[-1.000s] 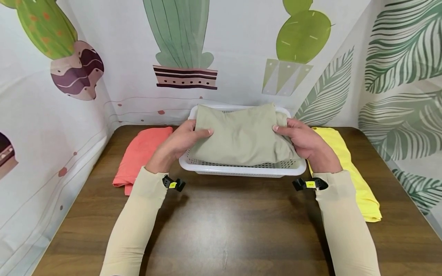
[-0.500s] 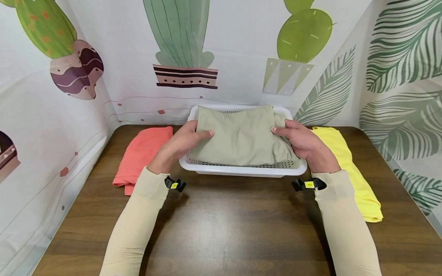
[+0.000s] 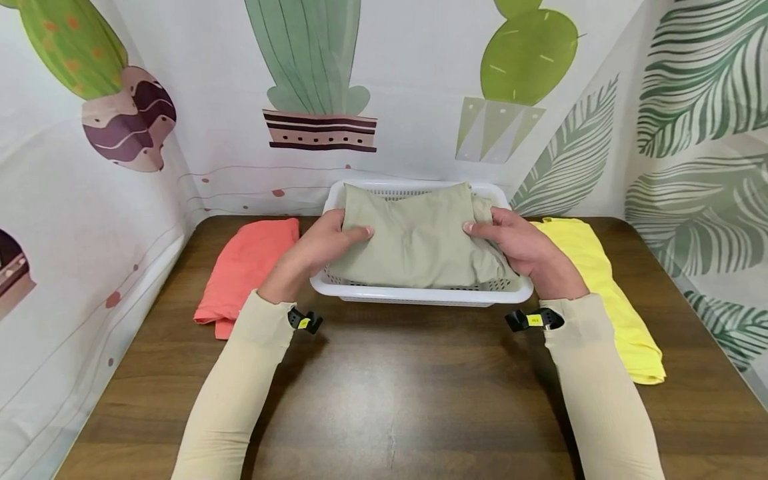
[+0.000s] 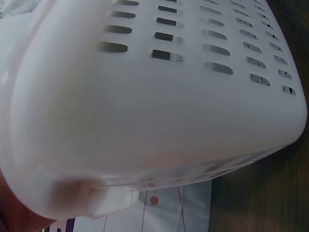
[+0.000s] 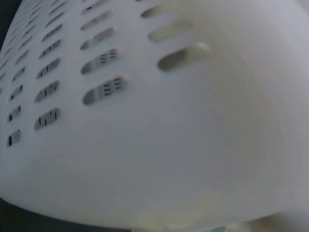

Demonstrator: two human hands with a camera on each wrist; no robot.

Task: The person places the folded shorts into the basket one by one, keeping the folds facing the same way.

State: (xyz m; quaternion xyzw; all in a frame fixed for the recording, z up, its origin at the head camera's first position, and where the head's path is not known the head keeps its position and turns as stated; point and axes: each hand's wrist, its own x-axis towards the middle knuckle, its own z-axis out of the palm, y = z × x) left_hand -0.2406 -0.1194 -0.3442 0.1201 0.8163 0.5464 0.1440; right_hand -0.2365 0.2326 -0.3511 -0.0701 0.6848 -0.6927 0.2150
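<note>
A folded sage-green cloth (image 3: 414, 240) lies in the mouth of a white plastic basket (image 3: 420, 295) with slotted walls. At its left end my left hand (image 3: 327, 240) pinches it, thumb on top and fingers hidden underneath. The right hand (image 3: 522, 241) grips the opposite end the same way, its thumb pressing on the upper face. Both wrists pass over the basket's short sides. In the left wrist view the basket wall (image 4: 135, 116) fills most of the picture, with part of the left hand (image 4: 19, 210) in the lower corner. The right wrist view shows mainly the basket wall (image 5: 145, 159).
A folded coral-red cloth (image 3: 249, 267) lies on the wooden table (image 3: 390, 393) left of the basket. To the right is a folded yellow cloth (image 3: 612, 300), partly behind the right forearm. A cactus-print curtain (image 3: 420, 80) hangs right behind the basket.
The right hand and its end of the green cloth have shifted slightly left, toward the middle of the basket. Both hands keep their hold; the red and yellow cloths stay put.
</note>
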